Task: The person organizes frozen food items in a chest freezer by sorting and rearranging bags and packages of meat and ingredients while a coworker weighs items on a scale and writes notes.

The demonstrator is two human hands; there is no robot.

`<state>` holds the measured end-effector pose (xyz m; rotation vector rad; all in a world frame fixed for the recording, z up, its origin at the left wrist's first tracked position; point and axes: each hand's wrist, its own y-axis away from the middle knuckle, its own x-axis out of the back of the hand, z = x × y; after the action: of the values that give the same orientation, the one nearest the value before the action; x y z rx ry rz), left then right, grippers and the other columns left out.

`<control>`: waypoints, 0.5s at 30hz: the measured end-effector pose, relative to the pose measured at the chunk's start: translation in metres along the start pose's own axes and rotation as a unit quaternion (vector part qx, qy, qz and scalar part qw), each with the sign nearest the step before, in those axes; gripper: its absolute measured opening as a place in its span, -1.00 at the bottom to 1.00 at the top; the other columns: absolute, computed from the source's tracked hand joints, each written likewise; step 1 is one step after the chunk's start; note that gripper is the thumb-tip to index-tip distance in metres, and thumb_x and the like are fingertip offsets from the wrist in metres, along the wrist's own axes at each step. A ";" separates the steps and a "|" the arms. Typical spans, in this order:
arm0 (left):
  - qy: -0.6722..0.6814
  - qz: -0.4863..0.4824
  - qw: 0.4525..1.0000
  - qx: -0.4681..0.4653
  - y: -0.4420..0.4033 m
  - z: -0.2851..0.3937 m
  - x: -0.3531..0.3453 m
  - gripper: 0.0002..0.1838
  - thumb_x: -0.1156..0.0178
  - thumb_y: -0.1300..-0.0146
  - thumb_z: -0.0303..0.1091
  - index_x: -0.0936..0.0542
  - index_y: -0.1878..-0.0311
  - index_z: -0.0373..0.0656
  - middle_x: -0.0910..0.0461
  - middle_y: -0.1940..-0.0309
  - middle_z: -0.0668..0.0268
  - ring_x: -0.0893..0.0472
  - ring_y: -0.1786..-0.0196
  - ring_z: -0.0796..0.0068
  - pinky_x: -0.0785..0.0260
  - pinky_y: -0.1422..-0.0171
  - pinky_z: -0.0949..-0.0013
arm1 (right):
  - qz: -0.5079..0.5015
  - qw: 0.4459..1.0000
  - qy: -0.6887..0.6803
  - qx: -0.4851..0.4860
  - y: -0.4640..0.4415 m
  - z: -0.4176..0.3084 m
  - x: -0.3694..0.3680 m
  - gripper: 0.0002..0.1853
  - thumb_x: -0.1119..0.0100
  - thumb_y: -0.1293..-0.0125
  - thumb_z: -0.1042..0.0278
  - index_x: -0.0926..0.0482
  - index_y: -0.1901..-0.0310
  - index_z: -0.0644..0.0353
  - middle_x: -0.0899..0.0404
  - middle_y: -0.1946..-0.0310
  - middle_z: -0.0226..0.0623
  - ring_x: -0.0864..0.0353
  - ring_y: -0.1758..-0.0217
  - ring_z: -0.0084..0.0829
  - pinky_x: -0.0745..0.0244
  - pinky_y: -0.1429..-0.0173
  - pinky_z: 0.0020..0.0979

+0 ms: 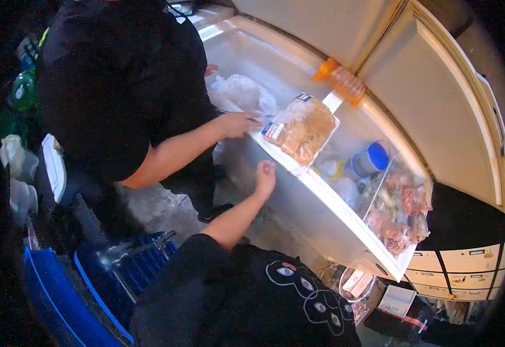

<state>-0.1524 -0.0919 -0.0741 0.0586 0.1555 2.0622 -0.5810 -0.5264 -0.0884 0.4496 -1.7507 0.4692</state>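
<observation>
My left hand (266,178) is beside the front wall of the open chest freezer (290,199), fingers curled in, with nothing visible in them. Just above it, a plastic-wrapped tray of orange-brown food (304,132) rests across the freezer's rim, its label toward the left. A small gap shows between my hand and this tray. Another person's hand (242,124) reaches toward the tray's left side. My right hand is out of view.
Inside the freezer lie a white plastic bag (238,91), a blue-lidded container (374,159) and several bagged foods (400,222). An orange package (340,80) sits on the back rim. The raised lid (449,98) stands behind. Blue crates (131,263) are on the left.
</observation>
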 end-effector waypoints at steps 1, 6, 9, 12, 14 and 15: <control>0.017 0.015 1.000 -0.003 -0.011 -0.005 0.002 -0.70 -0.17 -0.28 -0.24 -0.44 0.04 -0.22 -0.57 0.29 0.19 -0.55 0.21 0.39 -0.40 0.08 0.33 | -0.011 1.000 0.002 -0.001 0.005 -0.005 0.000 -0.67 -0.14 -0.16 0.30 -0.51 0.09 0.32 -0.49 0.11 0.10 -0.50 0.12 0.07 -0.43 0.07 -0.03; 0.031 0.054 0.997 0.035 -0.040 0.003 0.007 -0.72 -0.18 -0.27 -0.25 -0.44 0.07 -0.22 -0.57 0.36 0.22 -0.55 0.27 0.41 -0.39 0.13 0.34 | -0.054 0.999 0.009 -0.005 0.022 -0.018 0.001 -0.68 -0.14 -0.16 0.29 -0.51 0.10 0.32 -0.50 0.12 0.09 -0.50 0.13 0.07 -0.43 0.07 -0.04; 0.041 0.071 0.996 0.027 -0.053 0.006 0.007 -0.71 -0.21 -0.25 -0.25 -0.45 0.10 -0.24 -0.58 0.36 0.23 -0.54 0.26 0.42 -0.39 0.13 0.36 | -0.068 0.998 0.012 -0.009 0.025 -0.023 0.001 -0.68 -0.13 -0.16 0.29 -0.51 0.10 0.31 -0.50 0.13 0.09 -0.50 0.14 0.06 -0.43 0.08 -0.04; 0.090 0.089 0.992 0.012 -0.058 0.020 0.007 -0.70 -0.25 -0.21 -0.26 -0.46 0.13 -0.25 -0.58 0.36 0.24 -0.54 0.26 0.44 -0.39 0.14 0.36 | -0.079 0.997 0.016 -0.011 0.026 -0.026 0.002 -0.69 -0.13 -0.16 0.29 -0.51 0.11 0.31 -0.50 0.14 0.09 -0.51 0.14 0.06 -0.43 0.08 -0.05; 0.088 0.090 0.992 0.016 -0.070 0.009 0.005 -0.70 -0.28 -0.19 -0.26 -0.46 0.15 -0.25 -0.59 0.37 0.24 -0.54 0.28 0.44 -0.39 0.17 0.37 | -0.087 0.996 0.019 -0.014 0.026 -0.027 0.004 -0.69 -0.13 -0.16 0.29 -0.51 0.11 0.31 -0.51 0.14 0.08 -0.51 0.15 0.05 -0.43 0.09 -0.05; 0.094 0.093 0.991 0.013 -0.068 0.017 0.006 -0.69 -0.30 -0.17 -0.26 -0.46 0.16 -0.25 -0.59 0.38 0.25 -0.54 0.30 0.45 -0.39 0.19 0.38 | -0.089 0.996 0.020 -0.016 0.027 -0.028 0.003 -0.69 -0.13 -0.16 0.29 -0.51 0.12 0.31 -0.51 0.14 0.08 -0.51 0.15 0.05 -0.43 0.09 -0.05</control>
<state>-0.0941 -0.0535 -0.0669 -0.1091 0.3025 2.2504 -0.5734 -0.4892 -0.0813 0.5650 -1.6589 0.3207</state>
